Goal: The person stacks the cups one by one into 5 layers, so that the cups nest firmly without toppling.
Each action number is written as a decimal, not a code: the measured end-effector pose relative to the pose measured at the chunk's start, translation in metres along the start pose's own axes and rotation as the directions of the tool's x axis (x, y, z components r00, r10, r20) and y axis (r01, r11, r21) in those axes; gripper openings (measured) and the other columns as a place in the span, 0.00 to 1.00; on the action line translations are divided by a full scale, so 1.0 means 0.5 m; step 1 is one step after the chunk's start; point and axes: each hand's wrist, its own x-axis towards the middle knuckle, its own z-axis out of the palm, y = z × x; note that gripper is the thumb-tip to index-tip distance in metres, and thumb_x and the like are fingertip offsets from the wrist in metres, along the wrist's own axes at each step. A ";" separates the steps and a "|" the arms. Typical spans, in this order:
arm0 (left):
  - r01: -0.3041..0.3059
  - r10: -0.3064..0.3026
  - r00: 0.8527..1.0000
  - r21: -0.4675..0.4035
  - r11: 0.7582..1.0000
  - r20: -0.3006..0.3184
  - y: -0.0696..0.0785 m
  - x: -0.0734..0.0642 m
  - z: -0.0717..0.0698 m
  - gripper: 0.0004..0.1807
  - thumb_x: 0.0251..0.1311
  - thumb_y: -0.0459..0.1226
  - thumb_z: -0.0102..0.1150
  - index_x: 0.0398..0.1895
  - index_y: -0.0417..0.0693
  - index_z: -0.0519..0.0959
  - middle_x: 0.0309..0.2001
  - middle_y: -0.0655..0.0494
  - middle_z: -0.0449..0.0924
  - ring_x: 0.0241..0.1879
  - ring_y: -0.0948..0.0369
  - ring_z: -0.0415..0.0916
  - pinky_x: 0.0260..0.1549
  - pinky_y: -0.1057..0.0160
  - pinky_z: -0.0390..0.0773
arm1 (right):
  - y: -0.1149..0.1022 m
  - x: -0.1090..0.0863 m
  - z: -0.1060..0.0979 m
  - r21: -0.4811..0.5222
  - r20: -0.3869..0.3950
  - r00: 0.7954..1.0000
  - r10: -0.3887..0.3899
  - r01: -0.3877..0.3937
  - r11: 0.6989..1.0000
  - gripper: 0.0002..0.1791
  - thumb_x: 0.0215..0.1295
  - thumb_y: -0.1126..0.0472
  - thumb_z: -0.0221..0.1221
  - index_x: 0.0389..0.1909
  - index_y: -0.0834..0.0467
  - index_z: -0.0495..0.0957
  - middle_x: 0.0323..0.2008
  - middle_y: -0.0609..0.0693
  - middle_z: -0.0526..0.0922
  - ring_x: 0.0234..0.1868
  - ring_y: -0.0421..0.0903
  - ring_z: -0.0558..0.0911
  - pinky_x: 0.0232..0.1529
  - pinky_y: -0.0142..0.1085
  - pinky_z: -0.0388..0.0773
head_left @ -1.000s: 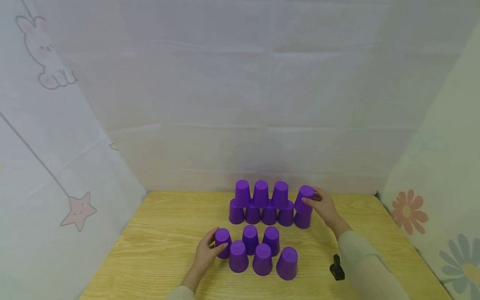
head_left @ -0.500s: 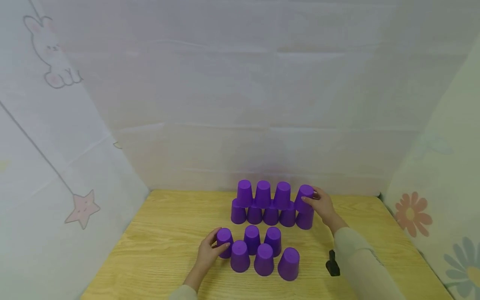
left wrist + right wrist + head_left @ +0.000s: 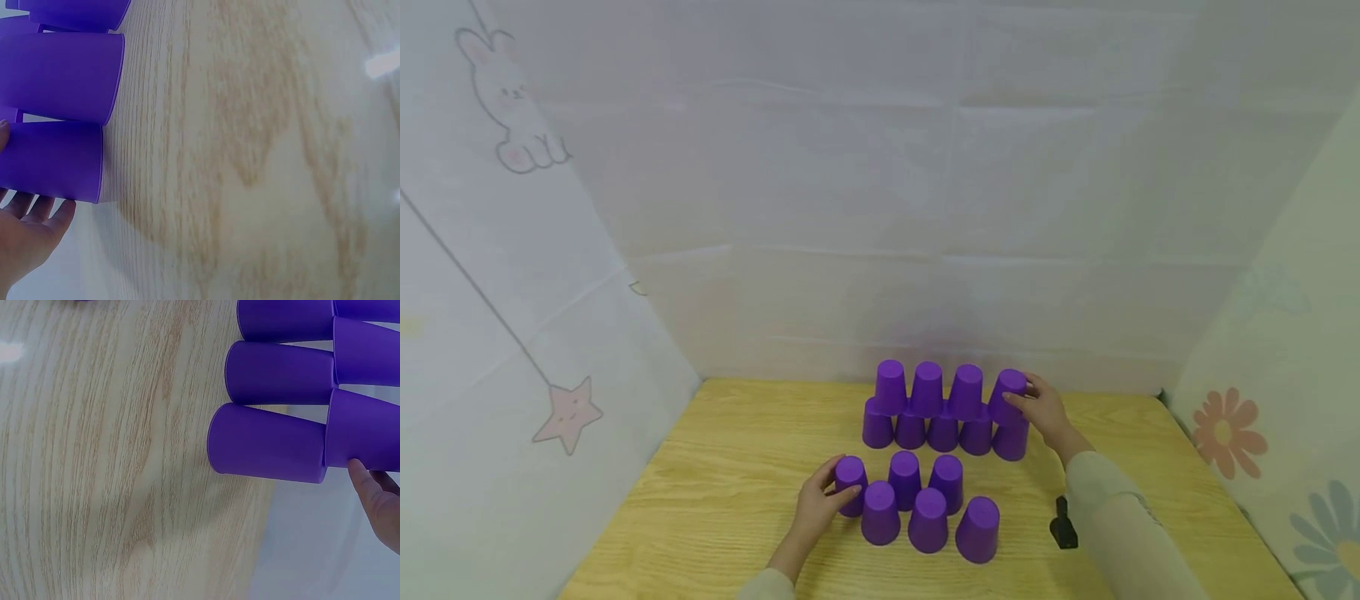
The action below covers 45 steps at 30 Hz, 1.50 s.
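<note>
A deep-purple, smooth-sided cup (image 3: 850,479) stands mouth-down at the left end of the front group on the wood-grain table (image 3: 700,467); the person's left hand (image 3: 815,504) grips it between thumb and fingers. The right hand (image 3: 1047,412) pinches a matching upper cup (image 3: 1002,412), inverted, mostly over the rear row's rightmost cup (image 3: 1011,442). Both held cups taper toward flat, round bases; a thin lip edges the left one's mouth.

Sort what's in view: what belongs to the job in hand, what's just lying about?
Job: left hand; right hand; nine purple cups in two tiers; six purple cups in front.
Apparently unused: unidentified small black object; rabbit-print wall covering.
</note>
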 end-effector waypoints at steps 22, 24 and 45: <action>0.006 -0.006 1.000 -0.030 1.000 -0.002 0.013 0.011 -0.019 0.31 0.44 0.30 0.63 0.53 0.29 0.65 0.48 0.34 0.69 0.48 0.43 0.66 0.45 0.49 0.68 | 0.001 -0.006 0.002 0.041 0.008 0.998 -0.057 0.057 0.998 0.35 0.53 0.63 0.59 0.59 0.68 0.54 0.53 0.70 0.63 0.53 0.63 0.64 0.48 0.49 0.66; 0.006 -0.007 1.000 -0.023 1.000 -0.010 0.018 0.016 -0.023 0.31 0.44 0.31 0.63 0.53 0.30 0.65 0.47 0.35 0.69 0.48 0.43 0.66 0.45 0.49 0.68 | -0.002 -0.009 0.002 0.045 0.006 0.998 -0.065 0.065 0.997 0.35 0.53 0.63 0.59 0.59 0.68 0.54 0.53 0.71 0.62 0.53 0.63 0.64 0.49 0.49 0.65; -0.005 0.004 0.999 0.025 1.000 0.032 0.144 0.065 -0.048 0.26 0.44 0.30 0.63 0.50 0.34 0.69 0.44 0.41 0.73 0.46 0.46 0.68 0.44 0.51 0.70 | -0.002 -0.053 -0.019 0.006 0.073 0.988 -0.134 0.134 0.991 0.38 0.54 0.59 0.58 0.62 0.67 0.51 0.56 0.71 0.58 0.55 0.67 0.59 0.52 0.54 0.59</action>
